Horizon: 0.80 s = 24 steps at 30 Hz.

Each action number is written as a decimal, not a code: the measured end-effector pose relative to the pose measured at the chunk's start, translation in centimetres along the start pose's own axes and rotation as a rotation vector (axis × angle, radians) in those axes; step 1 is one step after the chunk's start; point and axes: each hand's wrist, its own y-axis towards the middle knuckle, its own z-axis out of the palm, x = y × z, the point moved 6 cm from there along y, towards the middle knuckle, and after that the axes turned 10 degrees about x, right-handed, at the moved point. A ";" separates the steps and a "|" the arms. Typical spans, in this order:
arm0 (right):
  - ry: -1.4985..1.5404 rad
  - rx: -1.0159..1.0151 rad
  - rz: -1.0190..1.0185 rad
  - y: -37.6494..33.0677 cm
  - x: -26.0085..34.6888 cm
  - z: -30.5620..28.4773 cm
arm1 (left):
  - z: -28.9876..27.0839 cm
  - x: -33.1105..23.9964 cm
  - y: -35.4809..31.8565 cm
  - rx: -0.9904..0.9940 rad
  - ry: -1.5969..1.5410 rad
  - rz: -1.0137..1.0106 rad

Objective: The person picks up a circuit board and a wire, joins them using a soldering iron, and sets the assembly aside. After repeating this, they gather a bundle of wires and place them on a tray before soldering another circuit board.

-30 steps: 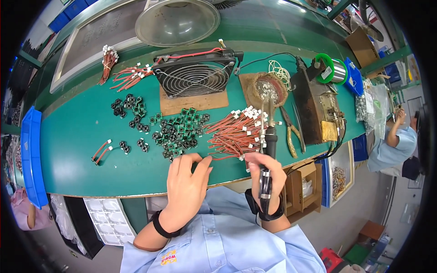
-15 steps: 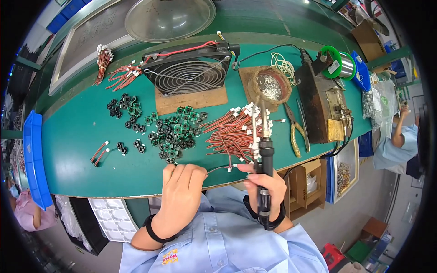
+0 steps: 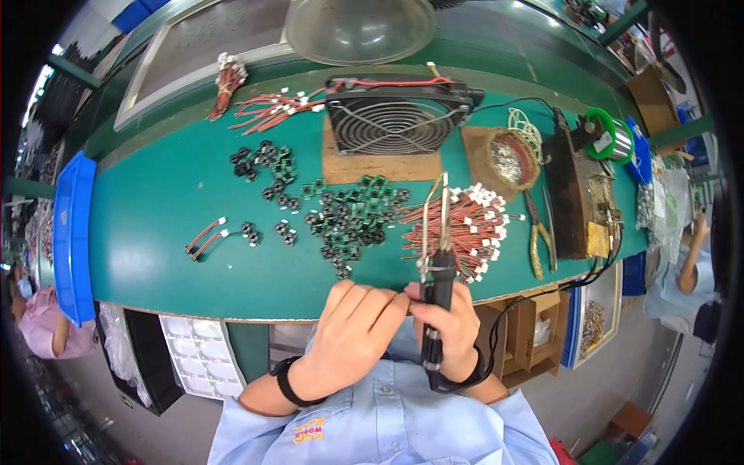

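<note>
My right hand (image 3: pixel 463 319) is wrapped round the black handle of a soldering iron (image 3: pixel 440 283), whose metal tip and thin side tube point up and away from me. Fingers curled, my left hand (image 3: pixel 350 329) meets the right fingertips at the bench's front edge. What its fingertips pinch is hidden behind the knuckles. Just beyond the iron lies a pile of red-and-black wire leads (image 3: pixel 473 232) with white plugs. To its left is a heap of small green-and-black circuit board parts (image 3: pixel 356 213).
A black fan (image 3: pixel 395 128) stands at the back. Right of it are a round pot of solder scraps (image 3: pixel 508 160), pliers (image 3: pixel 536 240), a dark metal box (image 3: pixel 570 201) and a solder spool (image 3: pixel 608 139). A blue tray (image 3: pixel 74 240) sits at the left edge. The iron's cord trails right.
My hands have come together, the left moving right toward the iron. The wire lead seen between them before is now hidden. The view has shifted, so the bench things appear further right.
</note>
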 end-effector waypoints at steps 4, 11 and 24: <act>-0.146 0.046 0.028 0.4 -1.8 -0.3 | -0.5 1.5 -0.5 -0.100 0.032 -0.087; -0.250 -0.173 0.282 -1.5 -4.7 -2.1 | -1.4 3.3 -2.0 -0.181 -0.065 -0.233; 0.090 0.019 0.088 -0.3 1.5 -1.4 | -1.3 -1.4 0.2 -0.051 -0.129 0.094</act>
